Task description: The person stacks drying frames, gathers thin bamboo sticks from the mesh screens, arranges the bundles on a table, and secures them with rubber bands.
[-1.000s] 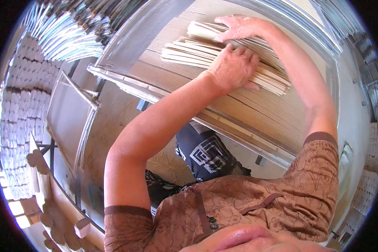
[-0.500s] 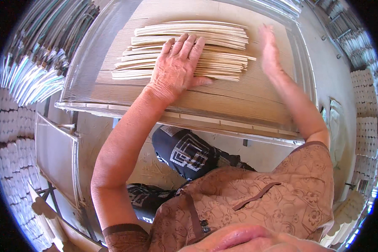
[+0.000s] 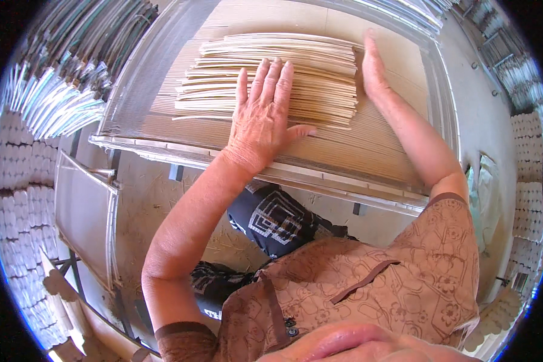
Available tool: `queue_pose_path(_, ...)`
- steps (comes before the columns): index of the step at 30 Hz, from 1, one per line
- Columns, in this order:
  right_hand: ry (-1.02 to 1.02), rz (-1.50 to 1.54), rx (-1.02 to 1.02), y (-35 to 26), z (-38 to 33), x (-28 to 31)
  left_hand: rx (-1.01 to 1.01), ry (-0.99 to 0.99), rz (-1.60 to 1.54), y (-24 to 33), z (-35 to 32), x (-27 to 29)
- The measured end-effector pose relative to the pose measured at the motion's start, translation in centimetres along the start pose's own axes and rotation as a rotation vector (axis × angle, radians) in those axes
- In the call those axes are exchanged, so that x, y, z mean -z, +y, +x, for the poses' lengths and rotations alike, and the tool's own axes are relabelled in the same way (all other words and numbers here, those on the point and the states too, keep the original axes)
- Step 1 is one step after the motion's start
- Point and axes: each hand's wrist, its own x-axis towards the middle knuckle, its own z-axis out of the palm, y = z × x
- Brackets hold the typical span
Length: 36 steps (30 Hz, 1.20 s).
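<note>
Sticks (image 3: 320, 78), thin and pale, lie side by side in a broad layer on a ribbed brown surface (image 3: 344, 151) set within a pale frame (image 3: 320, 183), in front of the person. They run roughly from left to right; their ends are uneven on the left, and one loose stick (image 3: 196, 117) lies slightly apart along the near edge, toward the left wrist.

The left hand (image 3: 256, 123) rests palm down over the near middle of the layer, its grip apart: fingers straight and pointing away, thumb stretched out to the right. The right hand (image 3: 373, 66) stands on edge just beside the right-hand ends, palm turned toward them, its grip also apart, with the fingers extended. It is slightly blurred, so whether the palm touches the ends I cannot fairly tell.

Below the frame show a dark patterned trouser leg (image 3: 271, 220) and the brown shirt (image 3: 404, 271). A framed panel (image 3: 84, 217) leans at left, under a large bundle of long strips (image 3: 66, 108) with whitish ends. Stacks of pale pieces (image 3: 24, 217) line the far left.
</note>
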Motion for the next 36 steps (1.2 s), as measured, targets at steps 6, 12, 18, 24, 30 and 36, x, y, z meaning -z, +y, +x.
queue_pose_path(6, -0.096, -0.192, 0.026, 2.4, 3.7, 3.3, 0.253, 0.15, -0.406, 3.1, -2.9, 2.0)
queue_pose_path(12, -0.192, -0.278, 0.087, 2.3, 5.3, 1.1, 0.767, 0.435, -1.36, 7.1, -4.4, 5.3)
queue_pose_path(18, -0.448, -1.017, 0.253, 0.2, 12.4, 0.7, 0.982, 0.532, -2.082, 6.7, -4.6, 3.4)
queue_pose_path(24, -0.756, -1.009, 0.175, -0.8, 11.6, -6.4, 1.051, 0.568, -2.157, 6.7, -2.3, 1.1)
queue_pose_path(30, -1.351, -0.62, -0.264, -2.4, 8.3, -6.2, 1.095, 0.533, -2.113, 7.0, 0.0, -0.3)
queue_pose_path(36, -1.329, -0.59, -0.334, -2.1, 5.7, -6.1, 1.183, 0.643, -1.939, 7.1, 0.8, -1.1)
